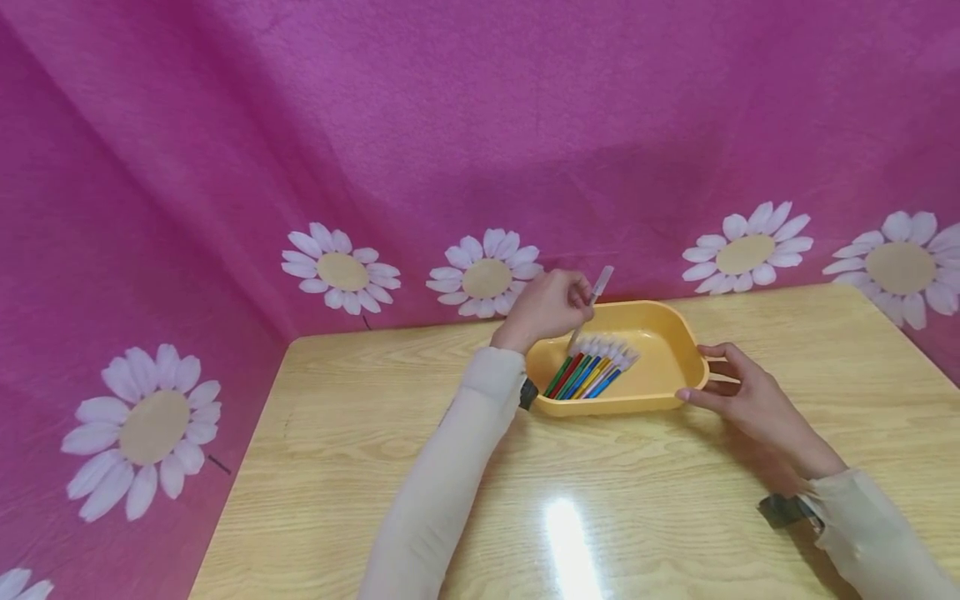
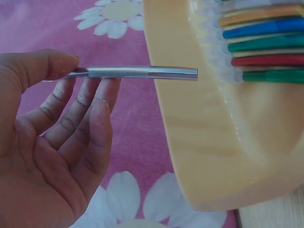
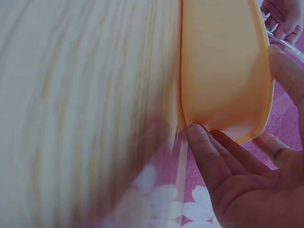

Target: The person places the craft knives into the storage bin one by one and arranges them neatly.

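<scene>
My left hand [image 1: 549, 307] is over the left part of a yellow tray [image 1: 622, 405]. Between thumb and fingertips it pinches a slim silver craft knife [image 2: 118, 72] with a knurled metal handle; its clear cap [image 1: 603, 282] points up and away in the head view. Several capped knives with green, red, blue and gold handles [image 1: 583, 379] lie side by side in the tray's left half, clear caps toward the back. My right hand [image 1: 753, 410] grips the tray's right end, thumb at the front corner of the rim and fingers against the outer wall.
The tray is at the back of a light wood-grain table [image 1: 360, 467], near a pink cloth [image 1: 480, 125] printed with white daisies that hangs behind and at the left. Dark straps [image 1: 783, 510] show at the wrists. A bright light reflection lies on the tabletop.
</scene>
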A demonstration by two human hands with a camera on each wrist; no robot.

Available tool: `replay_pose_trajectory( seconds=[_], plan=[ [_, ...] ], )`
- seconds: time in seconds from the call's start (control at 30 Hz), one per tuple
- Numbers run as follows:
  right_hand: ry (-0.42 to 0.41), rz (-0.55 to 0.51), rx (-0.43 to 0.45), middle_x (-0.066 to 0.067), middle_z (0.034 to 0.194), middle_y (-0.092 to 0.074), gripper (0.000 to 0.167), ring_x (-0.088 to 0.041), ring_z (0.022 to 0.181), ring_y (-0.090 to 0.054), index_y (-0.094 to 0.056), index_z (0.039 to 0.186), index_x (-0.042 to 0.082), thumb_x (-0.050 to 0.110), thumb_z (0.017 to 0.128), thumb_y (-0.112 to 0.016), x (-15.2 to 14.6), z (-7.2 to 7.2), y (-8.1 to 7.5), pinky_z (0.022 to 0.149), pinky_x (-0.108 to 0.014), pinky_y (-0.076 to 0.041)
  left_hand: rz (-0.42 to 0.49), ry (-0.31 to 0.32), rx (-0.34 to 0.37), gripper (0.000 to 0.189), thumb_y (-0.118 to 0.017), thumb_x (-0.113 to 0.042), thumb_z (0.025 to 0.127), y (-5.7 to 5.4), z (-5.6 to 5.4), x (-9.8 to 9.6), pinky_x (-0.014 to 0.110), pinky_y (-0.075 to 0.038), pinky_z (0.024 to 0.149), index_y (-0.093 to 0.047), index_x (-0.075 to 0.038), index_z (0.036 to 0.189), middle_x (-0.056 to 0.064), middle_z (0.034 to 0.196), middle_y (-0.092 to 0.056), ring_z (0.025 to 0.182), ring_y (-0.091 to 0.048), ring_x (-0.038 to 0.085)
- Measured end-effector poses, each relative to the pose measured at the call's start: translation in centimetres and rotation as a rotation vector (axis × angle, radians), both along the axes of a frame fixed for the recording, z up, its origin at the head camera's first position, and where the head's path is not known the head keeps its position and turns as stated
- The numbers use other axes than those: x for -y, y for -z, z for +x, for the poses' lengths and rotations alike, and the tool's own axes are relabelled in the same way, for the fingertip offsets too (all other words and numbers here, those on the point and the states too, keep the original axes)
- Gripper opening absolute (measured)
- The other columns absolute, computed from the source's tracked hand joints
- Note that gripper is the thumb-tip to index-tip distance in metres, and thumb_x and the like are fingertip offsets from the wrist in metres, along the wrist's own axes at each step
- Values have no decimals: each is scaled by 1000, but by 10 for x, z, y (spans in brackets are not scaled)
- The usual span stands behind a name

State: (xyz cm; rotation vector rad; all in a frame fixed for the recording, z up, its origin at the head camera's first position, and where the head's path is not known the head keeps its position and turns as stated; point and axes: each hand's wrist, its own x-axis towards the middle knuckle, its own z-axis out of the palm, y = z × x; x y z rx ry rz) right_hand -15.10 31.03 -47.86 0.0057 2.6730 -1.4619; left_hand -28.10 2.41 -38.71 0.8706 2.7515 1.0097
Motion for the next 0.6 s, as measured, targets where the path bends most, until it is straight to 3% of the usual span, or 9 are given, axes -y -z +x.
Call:
replay_pose_trajectory(
  seconds=[0.2,0.23,0.47,0.6],
  plan=[
    [2,1,0,-24,157,-44,67,-34,122,-66,-45,142,7,39,94,-78,0,0,1,84,-13,-54,-41,-17,-6,10,-77,-19,92,5,-5,1,22,-49,74,-70,-14,97,-2,89,-74,82,-66,10],
    [1,0,-1,-24,157,-44,66,-39,125,-64,-46,142,6,39,94,-78,0,0,2,84,-13,-55,-42,-16,-3,10,-77,-19,92,5,-5,1,22,-50,74,-70,-14,97,-2,89,-74,82,-66,10],
    [5,2,3,-24,159,-42,68,-31,121,-65,-45,142,6,39,93,-79,0,-1,3,83,-11,-52,-42,-8,-5,10,-77,-18,92,3,-8,-6,21,-49,76,-70,-14,98,-2,91,-75,84,-67,9],
    [4,5,-3,-26,157,-44,69,-33,122,-65,-45,144,6,38,93,-79,0,-1,2,82,-10,-52,-54,12,-10,10,-77,-20,92,2,-7,-14,20,-49,76,-71,-14,99,-3,91,-76,84,-68,7]
  ],
)
